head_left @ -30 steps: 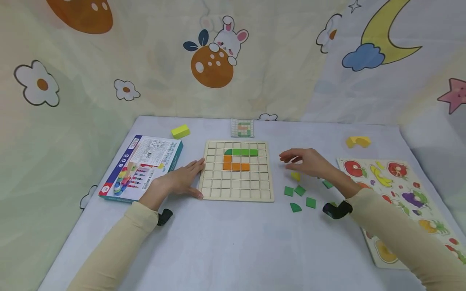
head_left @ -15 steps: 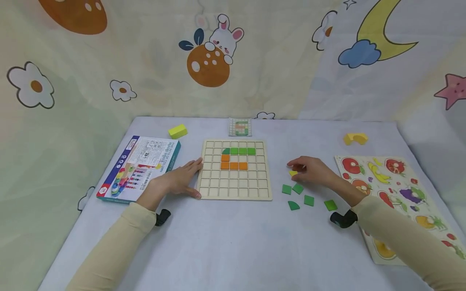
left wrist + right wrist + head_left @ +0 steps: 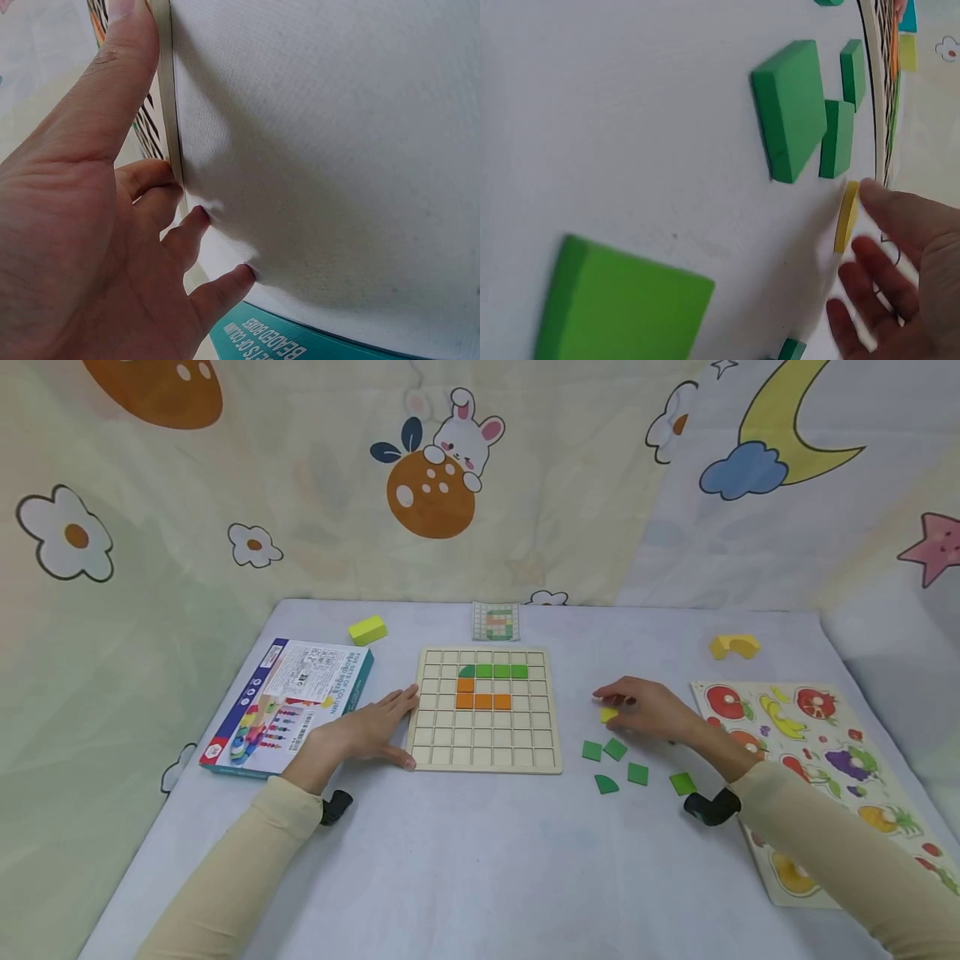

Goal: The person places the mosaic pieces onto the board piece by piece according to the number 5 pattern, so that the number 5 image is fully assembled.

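Note:
In the head view, a pale wooden grid board [image 3: 487,743] lies mid-table, with a row of green tiles [image 3: 501,671] and several orange tiles [image 3: 483,701] set in its squares. My left hand [image 3: 371,727] rests against the board's left edge, fingers spread and thumb at the near corner. Right of the board, my right hand [image 3: 645,710] pinches a small yellow tile [image 3: 608,714] by thumb and fingertips. The right wrist view shows that tile edge-on at the thumb; the index finger is partly hidden. Loose green tiles [image 3: 637,774] lie just below this hand.
Behind the board is a small pattern card [image 3: 496,622]. A toy box [image 3: 292,710] lies on the left, a yellow-green block [image 3: 367,630] beyond it. On the right are a fruit puzzle board [image 3: 795,868] and a yellow arch block [image 3: 735,647].
My right hand has come down from above onto the yellow tile and taken it between thumb and fingers. The left hand stays at the board's edge. The head view has shifted slightly.

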`<act>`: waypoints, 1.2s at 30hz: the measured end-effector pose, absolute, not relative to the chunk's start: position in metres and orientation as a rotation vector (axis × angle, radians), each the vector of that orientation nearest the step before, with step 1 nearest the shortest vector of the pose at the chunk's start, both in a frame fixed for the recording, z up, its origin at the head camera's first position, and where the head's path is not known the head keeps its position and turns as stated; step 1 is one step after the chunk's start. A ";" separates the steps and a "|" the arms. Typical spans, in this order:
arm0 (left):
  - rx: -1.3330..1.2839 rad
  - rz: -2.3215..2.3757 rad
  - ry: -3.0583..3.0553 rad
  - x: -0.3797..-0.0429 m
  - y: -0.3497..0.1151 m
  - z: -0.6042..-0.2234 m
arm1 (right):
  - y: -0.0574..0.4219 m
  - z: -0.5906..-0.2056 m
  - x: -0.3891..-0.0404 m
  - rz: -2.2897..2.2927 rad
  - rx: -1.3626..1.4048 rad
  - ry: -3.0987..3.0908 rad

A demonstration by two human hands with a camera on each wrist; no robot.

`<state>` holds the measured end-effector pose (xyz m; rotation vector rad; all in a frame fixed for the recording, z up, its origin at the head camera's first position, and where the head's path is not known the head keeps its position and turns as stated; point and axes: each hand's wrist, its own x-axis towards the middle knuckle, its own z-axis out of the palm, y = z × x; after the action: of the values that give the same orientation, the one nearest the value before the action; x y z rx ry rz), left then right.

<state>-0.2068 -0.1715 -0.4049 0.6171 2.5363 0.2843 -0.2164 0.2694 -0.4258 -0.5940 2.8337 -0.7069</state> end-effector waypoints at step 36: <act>0.590 0.292 2.522 -0.206 -0.170 -0.403 | 0.178 -0.416 -0.230 -0.838 -0.580 2.835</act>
<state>-0.2064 -0.1700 -0.4028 0.5902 2.5223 0.2917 -0.2296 0.1777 -0.4163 -0.5797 2.8351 -0.8380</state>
